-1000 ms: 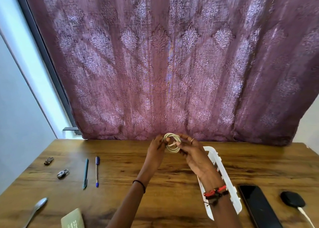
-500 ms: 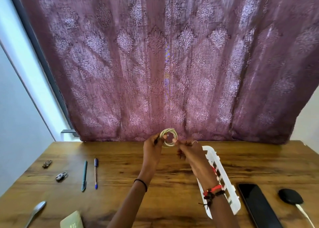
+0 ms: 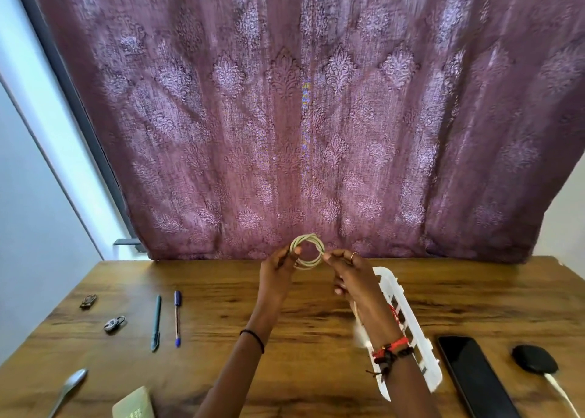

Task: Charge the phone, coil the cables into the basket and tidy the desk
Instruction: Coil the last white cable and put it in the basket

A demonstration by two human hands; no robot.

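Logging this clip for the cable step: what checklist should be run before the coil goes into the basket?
1. Coil gripped by left hand and right hand: ok.
2. Loose tail tucked: not ok, it dangles below the right hand.
3. Basket within reach: ok, under the right forearm.
4. Room in basket: cannot tell, forearm covers it.
5. Phone on charge: cannot tell, its near end is cropped.
6. Pens and spoon tidied: not ok.

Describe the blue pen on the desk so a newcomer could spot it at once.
On the wooden desk, look left of the left hand, which pinches the coiled cable, to two pens lying side by side. The blue pen is the one nearer that hand. Unlike the solid teal pen beside it, it has a thin pale barrel with dark blue ends.
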